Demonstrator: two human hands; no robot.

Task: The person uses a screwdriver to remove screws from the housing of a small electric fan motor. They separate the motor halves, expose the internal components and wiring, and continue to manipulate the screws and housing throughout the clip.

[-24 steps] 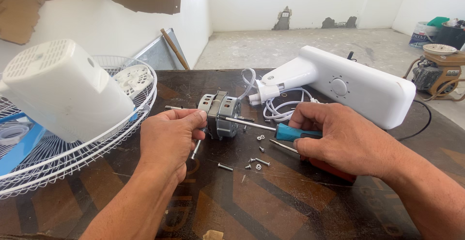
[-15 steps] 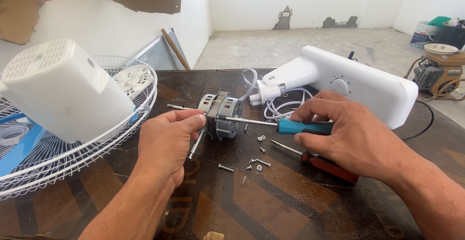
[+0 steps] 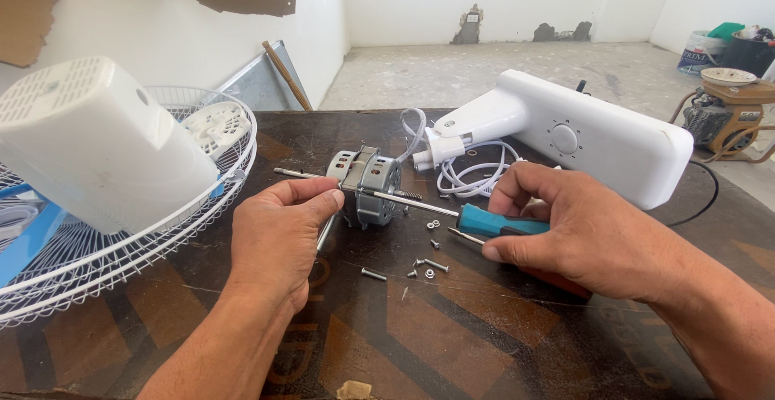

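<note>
Two hands on dark patterned wooden surface (image 3: pixel 452 343) | left hand (image 3: pixel 278 238) pinches metal motor (image 3: pixel 367 186) shaft | right hand (image 3: pixel 581 234) grips blue-handled screwdriver (image 3: pixel 492 222) | loose steel screws (image 3: pixel 424 267) between | bare concrete floor (image 3: pixel 500 69), white walls.

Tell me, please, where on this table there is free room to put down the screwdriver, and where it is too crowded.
Free: the dark table near the front edge, between the two forearms and below the loose screws. Crowded: around the motor, the white cable and the white fan housing. The wire fan guard covers the left side.
</note>
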